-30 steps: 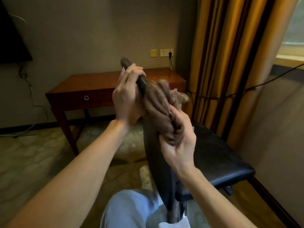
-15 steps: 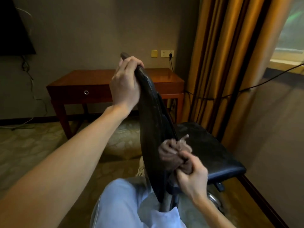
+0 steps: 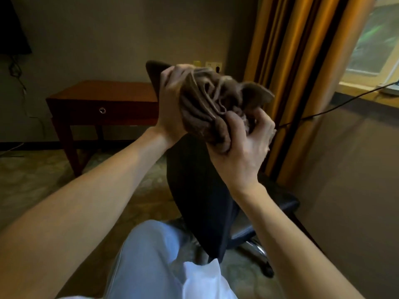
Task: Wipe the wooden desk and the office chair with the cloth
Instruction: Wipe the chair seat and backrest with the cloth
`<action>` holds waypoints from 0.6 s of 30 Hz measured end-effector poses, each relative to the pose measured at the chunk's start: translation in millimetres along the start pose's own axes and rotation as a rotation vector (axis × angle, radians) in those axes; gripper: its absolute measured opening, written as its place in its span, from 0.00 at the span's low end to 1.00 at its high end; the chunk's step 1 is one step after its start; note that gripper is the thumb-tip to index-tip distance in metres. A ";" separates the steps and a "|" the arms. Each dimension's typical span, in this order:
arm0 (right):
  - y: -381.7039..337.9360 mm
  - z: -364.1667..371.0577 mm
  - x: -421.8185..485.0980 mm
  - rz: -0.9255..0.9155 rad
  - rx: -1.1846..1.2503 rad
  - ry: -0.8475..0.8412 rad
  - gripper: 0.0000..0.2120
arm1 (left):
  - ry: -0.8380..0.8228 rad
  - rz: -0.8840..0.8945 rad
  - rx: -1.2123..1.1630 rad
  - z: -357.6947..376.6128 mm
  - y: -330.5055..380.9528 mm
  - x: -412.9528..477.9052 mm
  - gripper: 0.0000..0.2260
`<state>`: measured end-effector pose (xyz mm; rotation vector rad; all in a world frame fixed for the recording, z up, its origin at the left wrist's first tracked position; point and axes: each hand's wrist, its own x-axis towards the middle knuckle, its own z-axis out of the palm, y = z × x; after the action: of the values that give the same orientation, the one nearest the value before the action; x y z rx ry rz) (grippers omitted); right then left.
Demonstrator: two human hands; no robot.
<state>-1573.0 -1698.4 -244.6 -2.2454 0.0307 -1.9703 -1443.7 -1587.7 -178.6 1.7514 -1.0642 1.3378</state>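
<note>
The black office chair [image 3: 200,190] stands right in front of me, its backrest seen nearly edge-on. My left hand [image 3: 170,104] grips the top edge of the backrest. A crumpled brown cloth [image 3: 216,102] is pressed against the upper backrest, and my right hand [image 3: 244,143] clutches it from below. The cloth also touches my left hand. Beyond the chair, against the wall, stands the wooden desk [image 3: 108,96] with one drawer and a ring pull [image 3: 102,110].
Orange striped curtains [image 3: 302,72] hang to the right of the chair, with a black cable [image 3: 336,106] running across them to the window sill. The chair seat [image 3: 280,201] and metal base [image 3: 257,253] lie low right. My leg [image 3: 146,260] is next to the backrest. Patterned carpet covers the floor.
My right hand with the cloth has risen from the bottom of the backrest to its top, next to my left hand. My left hand has kept its grip.
</note>
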 end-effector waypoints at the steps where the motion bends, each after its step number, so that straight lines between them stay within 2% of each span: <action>1: 8.1 1.3 -20.6 0.026 0.000 -0.002 0.18 | -0.011 -0.006 -0.023 2.5 2.2 3.2 0.09; 3: 25.4 1.9 -71.5 0.107 -0.009 -0.069 0.16 | -0.013 0.001 -0.039 3.7 5.3 7.0 0.10; 7: 46.4 -7.6 -190.0 0.269 -0.043 -0.343 0.17 | 0.054 -0.001 -0.071 2.9 6.4 4.0 0.12; 11: 48.6 -29.7 -214.8 0.283 -0.090 -0.494 0.23 | 0.011 0.020 -0.081 -1.3 7.2 2.4 0.12; 13: 48.6 -40.9 -181.7 0.229 -0.037 -0.412 0.21 | 0.008 0.041 -0.082 -1.1 9.2 3.3 0.12; 16: 34.1 -46.7 -84.8 0.098 0.051 -0.130 0.22 | 0.015 0.065 -0.105 1.8 13.7 3.3 0.13; 18: 17.9 -43.7 -15.2 0.009 0.009 -0.005 0.23 | 0.000 0.061 -0.155 1.5 19.1 4.7 0.11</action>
<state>-1616.7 -1718.8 -256.5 -2.2403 0.0312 -1.9568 -1459.6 -1598.2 -173.7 1.6166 -1.1968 1.2563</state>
